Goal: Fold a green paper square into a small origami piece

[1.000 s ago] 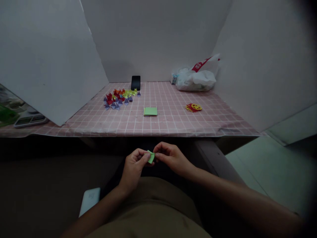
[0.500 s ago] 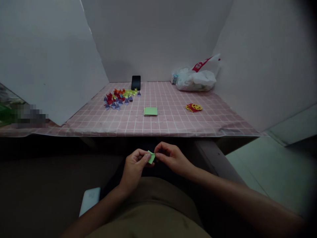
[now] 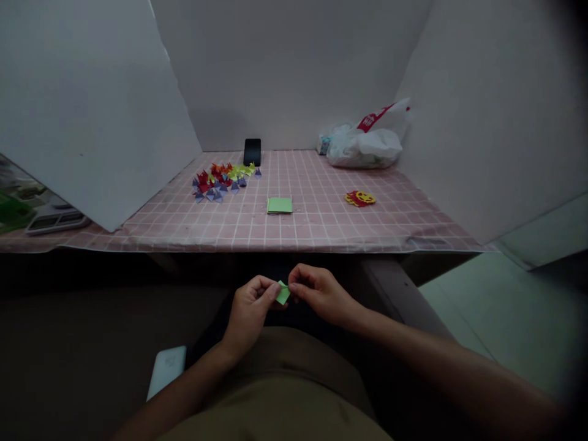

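Observation:
A small folded piece of green paper is held over my lap, below the table's front edge. My left hand pinches its left side between thumb and fingers. At the paper's right corner, my right hand is closed in a pinch, thumb against forefinger. On the table beyond lies a stack of square paper with a green sheet on top. To its left stand several small folded paper figures in purple, red, orange and yellow.
A pink checked tablecloth covers the table. At the back are a black phone and a white plastic bag. Red and yellow cut-out pieces lie to the right. White panels enclose the table. A white device rests beside my left forearm.
The green paper has shifted slightly to the right and turned a little between my fingers. Both hands keep their pinch and have barely moved.

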Demonstrator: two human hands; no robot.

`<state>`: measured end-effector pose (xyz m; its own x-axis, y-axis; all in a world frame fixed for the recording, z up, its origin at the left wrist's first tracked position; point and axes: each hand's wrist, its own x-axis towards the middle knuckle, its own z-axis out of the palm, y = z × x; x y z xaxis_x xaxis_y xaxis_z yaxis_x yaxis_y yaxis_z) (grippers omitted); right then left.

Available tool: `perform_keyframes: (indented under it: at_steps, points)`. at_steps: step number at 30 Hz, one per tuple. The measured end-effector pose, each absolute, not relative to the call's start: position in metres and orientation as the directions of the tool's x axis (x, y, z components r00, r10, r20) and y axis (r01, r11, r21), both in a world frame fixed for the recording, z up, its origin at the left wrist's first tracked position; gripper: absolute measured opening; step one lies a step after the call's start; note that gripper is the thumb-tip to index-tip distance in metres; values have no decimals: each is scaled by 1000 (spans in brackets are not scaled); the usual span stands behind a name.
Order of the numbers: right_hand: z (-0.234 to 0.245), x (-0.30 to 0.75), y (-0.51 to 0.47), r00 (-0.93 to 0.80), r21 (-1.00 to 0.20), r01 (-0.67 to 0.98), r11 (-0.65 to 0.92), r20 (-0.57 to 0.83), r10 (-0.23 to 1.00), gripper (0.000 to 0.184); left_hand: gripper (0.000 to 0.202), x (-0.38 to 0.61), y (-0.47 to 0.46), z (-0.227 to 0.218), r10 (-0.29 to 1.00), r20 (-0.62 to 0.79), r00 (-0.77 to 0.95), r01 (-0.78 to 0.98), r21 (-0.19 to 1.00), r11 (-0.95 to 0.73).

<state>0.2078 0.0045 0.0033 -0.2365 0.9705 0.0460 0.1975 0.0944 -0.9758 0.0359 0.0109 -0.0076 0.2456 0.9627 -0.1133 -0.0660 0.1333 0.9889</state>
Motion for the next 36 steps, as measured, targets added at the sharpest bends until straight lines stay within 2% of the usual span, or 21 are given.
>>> perform_keyframes:
  at_steps: [6, 11, 15, 19, 21, 25, 36]
  points:
    - [6, 211, 7, -243, -970, 231, 71, 13, 970, 9, 24, 34, 13, -9, 947, -145, 287, -85, 981, 175]
    - [6, 212, 8, -238, -980, 197, 34, -14, 971, 9, 21, 33, 14, -8, 945, -161, 286, -112, 973, 200]
    - [6, 214, 8, -246, -967, 177, 181, 134, 960, 1, 21, 32, 15, -6, 959, -160, 235, -135, 971, 195]
    - [4, 215, 8, -306, -862, 247, 443, 364, 880, 16, 21, 30, 16, -6, 964, -167, 206, -152, 968, 200]
    - [4, 215, 8, -363, -802, 275, 530, 423, 830, 17, 21, 30, 16, -7, 962, -168, 217, -150, 968, 203]
    - [3, 212, 6, -405, -754, 322, 573, 437, 803, 14, 21, 29, 16, -9, 958, -165, 234, -139, 970, 201]
    - [4, 211, 4, -374, -761, 345, 550, 426, 824, 8, 21, 31, 13, -7, 948, -160, 276, -113, 974, 198]
